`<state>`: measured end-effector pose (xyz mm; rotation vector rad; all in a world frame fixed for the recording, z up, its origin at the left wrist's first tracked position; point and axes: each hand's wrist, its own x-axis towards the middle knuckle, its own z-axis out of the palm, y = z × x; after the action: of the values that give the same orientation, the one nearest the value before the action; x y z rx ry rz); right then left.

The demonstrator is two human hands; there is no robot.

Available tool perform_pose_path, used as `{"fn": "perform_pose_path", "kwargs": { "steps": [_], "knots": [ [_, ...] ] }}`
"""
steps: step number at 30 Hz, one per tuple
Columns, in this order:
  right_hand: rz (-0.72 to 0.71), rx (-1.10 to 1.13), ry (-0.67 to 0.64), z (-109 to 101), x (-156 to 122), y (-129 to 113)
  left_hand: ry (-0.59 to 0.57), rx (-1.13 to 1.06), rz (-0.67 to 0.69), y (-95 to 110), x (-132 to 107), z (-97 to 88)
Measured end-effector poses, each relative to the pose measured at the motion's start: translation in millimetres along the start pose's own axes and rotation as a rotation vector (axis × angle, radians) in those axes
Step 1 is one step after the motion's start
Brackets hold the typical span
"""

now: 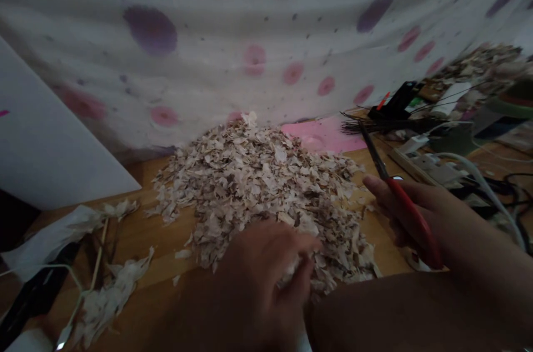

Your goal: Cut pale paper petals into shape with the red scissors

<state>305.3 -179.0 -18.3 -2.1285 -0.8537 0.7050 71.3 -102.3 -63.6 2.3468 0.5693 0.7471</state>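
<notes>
A broad heap of pale, dry, petal-like flakes [258, 174] lies on the wooden surface in front of me. At its near edge is my left hand [270, 268], its fingers curled and thumb and forefinger brought together. Pale flakes show through the loop they form; whether anything is pinched at the tips I cannot make out, as the hand is dim and slightly blurred. To the right of the heap, my right hand [416, 207] is closed around red-handled scissors [410, 216]. Their dark blades look together and point up and away, clear of the flakes.
A patterned cloth [216, 24] hangs behind the heap, with a pink sheet [328, 134] at its foot. Dark thin wires [353, 124], a power strip [433, 166] and cables crowd the right. On the left stand a white board [54, 141] and loose whitish pieces [112, 293].
</notes>
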Motion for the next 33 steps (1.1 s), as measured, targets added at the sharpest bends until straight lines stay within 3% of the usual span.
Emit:
{"fn": "perform_pose_path", "kwargs": {
  "steps": [4,6,8,11,15,19,22,25,28,30,33],
  "knots": [
    [-0.032,-0.018,-0.094,-2.9,-2.9,-2.9,-0.304,0.092,-0.067,-36.9,38.4,56.8],
    [-0.063,-0.043,-0.070,-3.6,-4.0,-6.6,-0.361,0.049,-0.165,-49.5,44.6,78.8],
    [-0.081,-0.095,-0.019,-3.8,-3.8,-10.4,-0.352,0.010,-0.240,-56.8,46.1,89.4],
    [-0.076,-0.158,0.021,-3.4,-1.2,-13.1,-0.315,-0.089,-0.331,-65.0,46.6,83.9],
    [-0.033,-0.209,0.016,-3.2,2.6,-11.1,-0.233,-0.343,-0.444,-80.4,50.7,58.2],
    [-0.048,-0.199,0.040,-4.4,4.8,-9.1,-0.130,-0.522,-0.434,-90.2,56.2,37.0],
    [-0.126,-0.095,0.145,-2.8,5.9,-13.6,-0.014,-0.557,-0.358,-86.1,62.1,23.4],
    [-0.239,0.144,0.229,6.2,6.8,-27.7,0.247,-0.386,-0.058,-72.4,69.1,4.6],
    [-0.363,0.343,0.127,24.0,7.5,-47.8,0.466,0.007,0.346,-54.5,72.8,-17.9],
    [-0.446,0.452,0.048,38.5,8.2,-59.5,0.518,0.209,0.472,-44.2,72.6,-30.8],
    [-0.505,0.564,0.018,58.3,9.4,-70.2,0.566,0.348,0.546,-35.6,70.4,-42.2]
  ]
}}
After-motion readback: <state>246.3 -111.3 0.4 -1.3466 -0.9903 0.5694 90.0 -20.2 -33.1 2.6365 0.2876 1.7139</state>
